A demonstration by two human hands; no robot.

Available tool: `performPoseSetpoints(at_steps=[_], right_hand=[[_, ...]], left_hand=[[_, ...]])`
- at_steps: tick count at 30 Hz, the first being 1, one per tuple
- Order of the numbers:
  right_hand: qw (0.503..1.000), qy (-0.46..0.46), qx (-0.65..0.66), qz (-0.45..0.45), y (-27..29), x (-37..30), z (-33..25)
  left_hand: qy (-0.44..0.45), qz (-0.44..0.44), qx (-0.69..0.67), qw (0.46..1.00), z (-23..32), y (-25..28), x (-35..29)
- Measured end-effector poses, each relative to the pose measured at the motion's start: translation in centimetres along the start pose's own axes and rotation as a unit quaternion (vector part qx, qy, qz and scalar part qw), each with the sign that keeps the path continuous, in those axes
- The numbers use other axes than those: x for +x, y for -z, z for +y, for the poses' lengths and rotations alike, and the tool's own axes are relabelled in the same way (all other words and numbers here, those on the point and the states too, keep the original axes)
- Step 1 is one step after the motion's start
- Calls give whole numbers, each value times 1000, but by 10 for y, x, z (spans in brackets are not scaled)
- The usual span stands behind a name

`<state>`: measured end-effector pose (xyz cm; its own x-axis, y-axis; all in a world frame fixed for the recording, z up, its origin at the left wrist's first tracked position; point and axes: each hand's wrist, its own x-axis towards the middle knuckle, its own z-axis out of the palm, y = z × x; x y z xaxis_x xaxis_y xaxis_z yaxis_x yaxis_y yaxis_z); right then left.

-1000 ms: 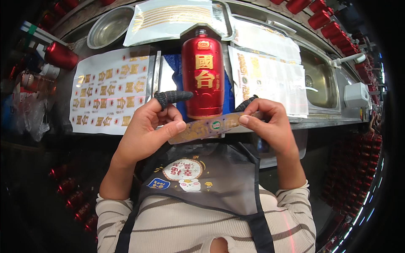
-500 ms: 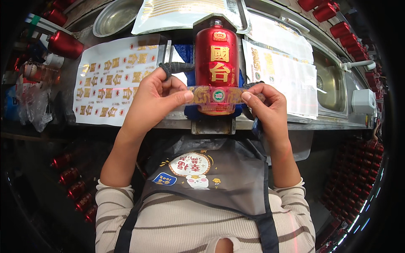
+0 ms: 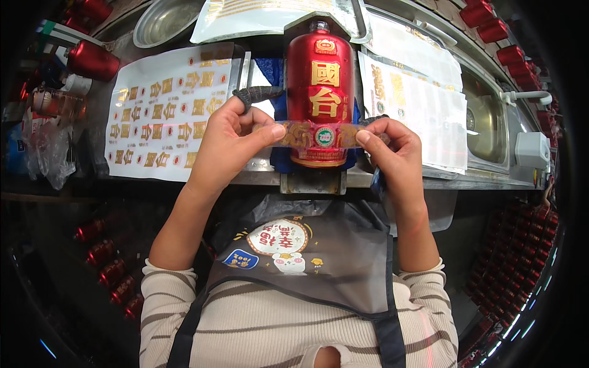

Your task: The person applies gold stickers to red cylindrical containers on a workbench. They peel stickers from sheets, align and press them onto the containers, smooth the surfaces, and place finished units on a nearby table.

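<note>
A red bottle (image 3: 318, 67) with gold lettering lies on its back, neck away from me, on a blue cloth (image 3: 279, 161) in a metal holder (image 3: 313, 183). Across its lower part runs a clear decal strip (image 3: 299, 134) with gold figures and a green-and-white round emblem. My left hand (image 3: 236, 135) pinches the strip's left end between thumb and finger; a dark cot covers its index finger. The right end is pinched by my right hand (image 3: 392, 150), which also wears dark finger cots. Whether the strip touches the bottle all along, I cannot tell.
Left of the bottle lies a sheet of gold decals (image 3: 162, 116); more decal sheets (image 3: 423, 110) are on the right, beside a sink (image 3: 485, 122) with a white faucet (image 3: 526, 97). A metal bowl (image 3: 165, 23) stands behind. Many red bottles (image 3: 515, 264) are stacked at lower right.
The strip now sits slightly higher in relation to the bottle, showing small gold print below it. Both hands still pinch its ends. The whole view has shifted slightly.
</note>
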<state>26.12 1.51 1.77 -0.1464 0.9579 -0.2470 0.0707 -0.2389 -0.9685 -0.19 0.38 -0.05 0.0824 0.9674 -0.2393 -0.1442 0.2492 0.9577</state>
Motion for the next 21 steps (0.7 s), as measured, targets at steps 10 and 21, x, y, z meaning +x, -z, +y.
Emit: performPoseSetpoints(at_steps=[10,21], right_hand=[[1000,-2,7,-4,-3,2,1],[999,30,-13,11,-5,-1,0]], left_hand=[[-28,20,48,998,-6,-5,3],[-19,23,50,998,-8,-5,3]])
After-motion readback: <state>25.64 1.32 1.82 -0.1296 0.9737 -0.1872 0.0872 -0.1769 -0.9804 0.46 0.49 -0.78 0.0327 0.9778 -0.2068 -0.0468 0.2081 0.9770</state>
